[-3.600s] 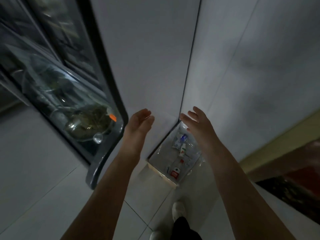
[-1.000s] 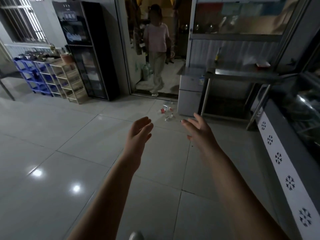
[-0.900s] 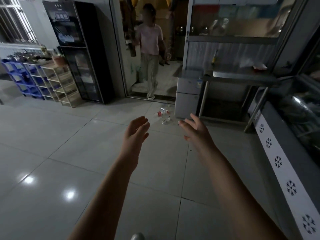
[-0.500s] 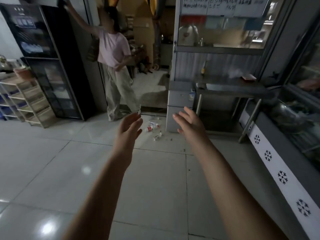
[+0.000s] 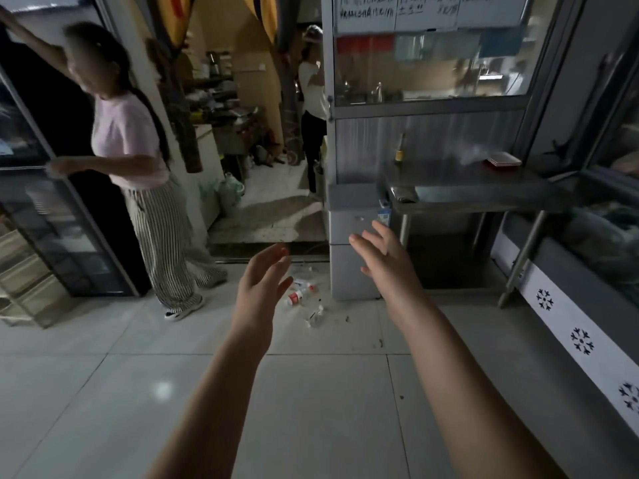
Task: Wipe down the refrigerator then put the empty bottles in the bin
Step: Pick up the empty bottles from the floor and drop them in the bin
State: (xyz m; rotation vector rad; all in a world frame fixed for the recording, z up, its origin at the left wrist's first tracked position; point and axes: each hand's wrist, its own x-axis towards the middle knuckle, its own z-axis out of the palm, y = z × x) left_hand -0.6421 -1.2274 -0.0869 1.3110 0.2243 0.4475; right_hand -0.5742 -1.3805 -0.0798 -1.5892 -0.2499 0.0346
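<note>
Several empty plastic bottles (image 5: 300, 294) lie scattered on the tiled floor just ahead, some with red labels, beside a small grey refrigerator (image 5: 349, 243). My left hand (image 5: 264, 283) is held out in front of me, fingers apart, holding nothing, and partly covers the bottles. My right hand (image 5: 383, 259) is also stretched forward and open, in front of the small refrigerator's lower right side. No bin shows in this view.
A person in a pink top (image 5: 138, 167) stands at the left against a tall black glass-door cooler (image 5: 52, 202). Another person (image 5: 313, 108) stands in the doorway beyond. A steel table (image 5: 477, 193) and a white display counter (image 5: 581, 333) line the right.
The view has swung from the bin in a wall corner to the room, then closed in on the bottles and small refrigerator. The person in pink moved to the black cooler. Both hands stayed open.
</note>
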